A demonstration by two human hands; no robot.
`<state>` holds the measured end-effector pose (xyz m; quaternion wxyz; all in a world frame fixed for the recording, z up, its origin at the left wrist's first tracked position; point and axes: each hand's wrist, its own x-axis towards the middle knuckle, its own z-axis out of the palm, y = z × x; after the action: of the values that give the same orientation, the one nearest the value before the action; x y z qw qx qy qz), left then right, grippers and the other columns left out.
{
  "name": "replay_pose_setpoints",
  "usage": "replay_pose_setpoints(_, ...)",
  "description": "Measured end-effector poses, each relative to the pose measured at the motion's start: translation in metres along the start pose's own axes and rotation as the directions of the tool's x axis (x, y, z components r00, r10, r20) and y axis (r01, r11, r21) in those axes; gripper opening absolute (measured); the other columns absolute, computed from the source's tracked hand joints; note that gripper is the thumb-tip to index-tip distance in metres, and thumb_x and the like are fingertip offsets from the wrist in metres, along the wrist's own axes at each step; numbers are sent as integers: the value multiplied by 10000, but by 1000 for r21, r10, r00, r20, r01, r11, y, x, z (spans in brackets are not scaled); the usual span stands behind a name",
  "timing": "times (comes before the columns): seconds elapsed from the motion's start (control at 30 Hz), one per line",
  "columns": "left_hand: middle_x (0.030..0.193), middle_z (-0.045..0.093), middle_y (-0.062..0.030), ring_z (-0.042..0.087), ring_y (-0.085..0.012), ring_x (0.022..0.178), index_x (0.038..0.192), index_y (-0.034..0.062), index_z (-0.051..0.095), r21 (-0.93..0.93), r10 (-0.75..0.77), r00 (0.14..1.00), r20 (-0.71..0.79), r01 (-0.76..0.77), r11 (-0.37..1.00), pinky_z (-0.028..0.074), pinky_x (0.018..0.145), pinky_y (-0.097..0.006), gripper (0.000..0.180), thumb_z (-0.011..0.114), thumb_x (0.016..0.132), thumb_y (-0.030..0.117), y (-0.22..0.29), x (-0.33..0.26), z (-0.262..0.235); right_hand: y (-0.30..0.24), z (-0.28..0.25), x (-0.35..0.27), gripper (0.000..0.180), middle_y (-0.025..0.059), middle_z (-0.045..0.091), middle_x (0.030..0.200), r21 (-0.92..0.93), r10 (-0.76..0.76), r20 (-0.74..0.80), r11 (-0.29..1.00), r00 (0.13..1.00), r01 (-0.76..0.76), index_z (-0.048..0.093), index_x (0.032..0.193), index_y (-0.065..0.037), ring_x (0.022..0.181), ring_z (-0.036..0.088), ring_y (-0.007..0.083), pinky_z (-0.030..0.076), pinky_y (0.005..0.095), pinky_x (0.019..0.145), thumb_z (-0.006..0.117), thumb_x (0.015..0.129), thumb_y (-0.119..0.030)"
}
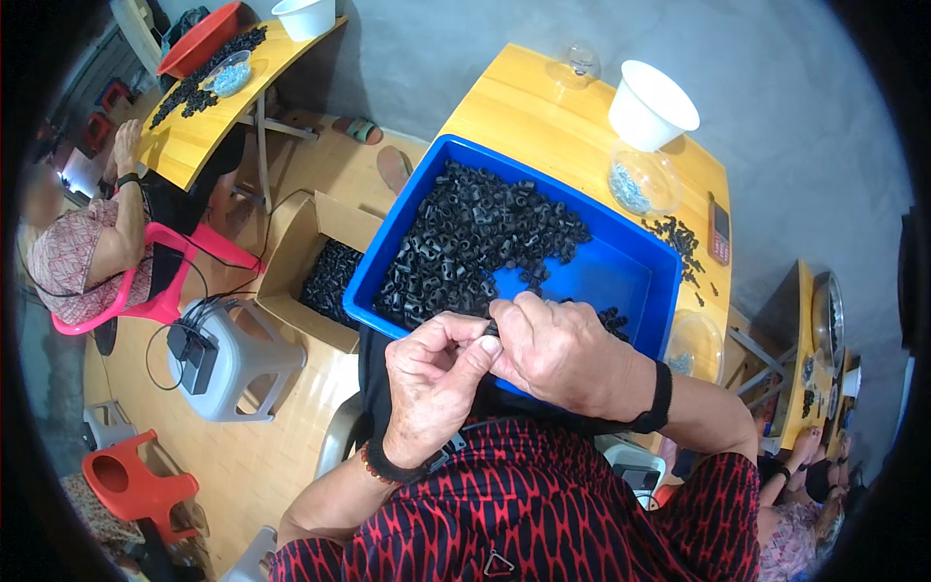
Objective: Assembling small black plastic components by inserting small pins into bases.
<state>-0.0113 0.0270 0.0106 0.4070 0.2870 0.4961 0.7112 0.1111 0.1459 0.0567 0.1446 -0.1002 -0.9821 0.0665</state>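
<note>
My left hand point(434, 376) pinches a small black plastic part point(492, 330) between thumb and fingers. Curled against the same part, my right hand point(567, 355) has its fingertips meeting those of the left; they hide most of the piece. Both hands are over the near edge of a blue plastic tub point(635, 254). Many loose black plastic parts point(456, 238) are heaped in the tub's left and middle, with a few more behind my right hand. Blue bottom shows toward the right.
The tub overlaps a yellow table point(514, 87) carrying a white bucket point(652, 105), a clear bowl of small bluish-silver pieces point(635, 186), and a phone-like device point(719, 231). A cardboard box point(288, 254) and grey stool point(233, 364) stand left. Another person point(97, 242) sits at a far-left table.
</note>
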Motion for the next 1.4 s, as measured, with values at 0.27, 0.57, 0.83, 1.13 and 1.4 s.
replay_pose_setpoints(0.27, 933, 681, -49, 628, -90, 828, 985, -27, 678, -14, -47, 998, 50, 47, 999, 533, 754, -240, 109, 707, 882, -47, 6, -2, 1, 18, -8, 6, 266, 105, 542, 726, 254, -72, 50, 966, 996, 57, 525, 842, -54, 634, 633, 276, 523, 378, 539, 714, 831, -241)
replay_pose_setpoints(0.57, 927, 682, -57, 621, -95, 830, 968, -36, 690, 101, 1, 999, 44, -5, 995, 517, 761, -245, 89, 709, 881, -34, 3, -1, -2, 11, 1, 1, 278, 102, 552, 692, 147, -81, 43, 986, 996, 74, 525, 828, -49, 554, 625, 257, 514, 356, 493, 708, 839, -259)
replay_pose_setpoints(0.83, 863, 665, -25, 570, -53, 751, 947, -36, 695, 161, 83, 996, 41, -89, 983, 482, 673, -218, 65, 705, 883, -40, 4, -2, 1, 8, 2, -2, 307, 140, 626, 783, 267, 32, 83, 962, 996, -53, 607, 1001, -5, 676, 662, 324, 540, 397, 557, 731, 852, -242)
replay_pose_setpoints(1.13, 934, 680, -55, 629, -91, 825, 990, -32, 686, 14, 4, 998, 55, -5, 1000, 528, 754, -245, 112, 707, 881, -41, 4, -3, 0, 17, 6, 2, 285, 145, 571, 719, 348, -36, 28, 937, 999, 24, 519, 849, -31, 609, 642, 336, 527, 423, 514, 704, 860, -248)
replay_pose_setpoints(1.4, 920, 677, -51, 620, -88, 809, 970, -34, 688, 122, 59, 997, 54, -65, 990, 513, 737, -238, 81, 706, 893, -17, -2, -3, -4, 11, 3, 1, 281, 157, 637, 778, 176, -20, 174, 984, 984, -11, 603, 914, -8, 678, 672, 324, 529, 394, 526, 691, 878, -272)
